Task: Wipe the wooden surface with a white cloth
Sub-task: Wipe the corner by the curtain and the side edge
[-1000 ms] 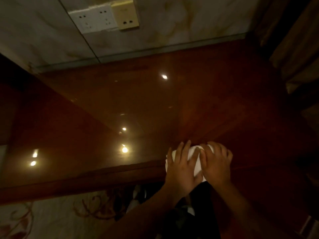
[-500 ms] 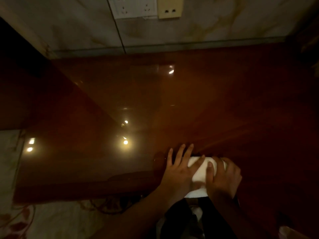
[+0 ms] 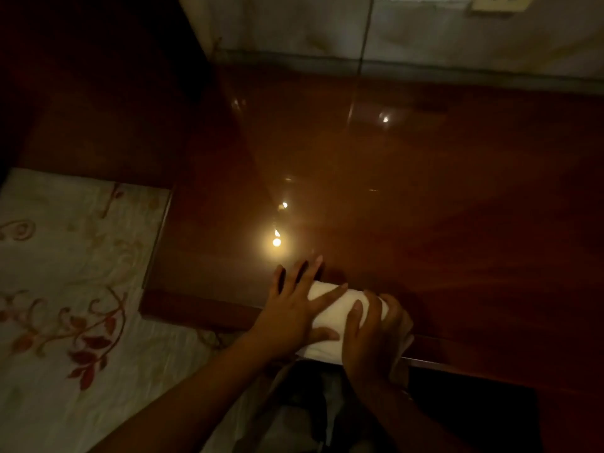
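A glossy dark red wooden surface (image 3: pixel 408 191) fills the middle of the view, with lamp reflections on it. A folded white cloth (image 3: pixel 333 317) lies at its near edge and hangs partly over that edge. My left hand (image 3: pixel 294 308) presses flat on the cloth's left part, fingers spread onto the wood. My right hand (image 3: pixel 372 335) grips the cloth's right part, fingers curled over it. Both forearms reach in from the bottom of the view.
A pale wall (image 3: pixel 425 44) with a socket plate (image 3: pixel 500 3) runs along the back of the wood. A dark wooden panel (image 3: pixel 98 93) stands at the left. A light bed cover with a red leaf pattern (image 3: pixel 65 305) lies at the lower left.
The view has swung left, so the bed cover now shows. Both hands with the cloth have slid left along the near edge of the wood.
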